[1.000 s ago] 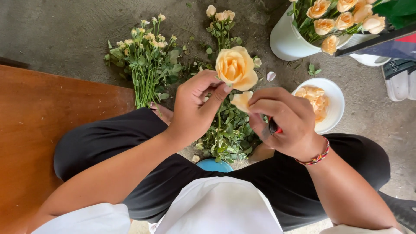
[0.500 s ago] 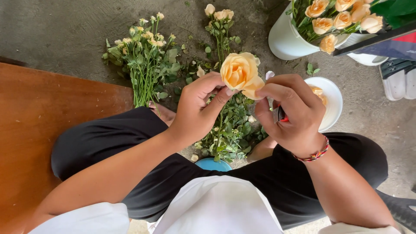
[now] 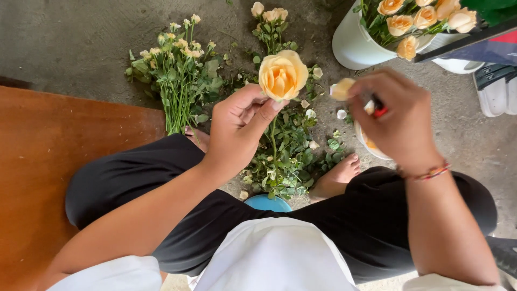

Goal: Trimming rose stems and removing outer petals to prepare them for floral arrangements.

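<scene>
While gripped below the bloom by the left hand (image 3: 237,126), peach rose (image 3: 283,75) upright above leaf litter (image 3: 285,156). White bucket (image 3: 355,48): peach roses. White bowl (image 3: 366,143): petals. Right hand (image 3: 398,116) pinching plucked petal (image 3: 342,89), now drawn apart from bloom, formerly touching.

The big yellow rose (image 3: 283,75) stands up, wide open, on its green stem, and one small loose yellow petal (image 3: 342,89) is just beside it.
</scene>
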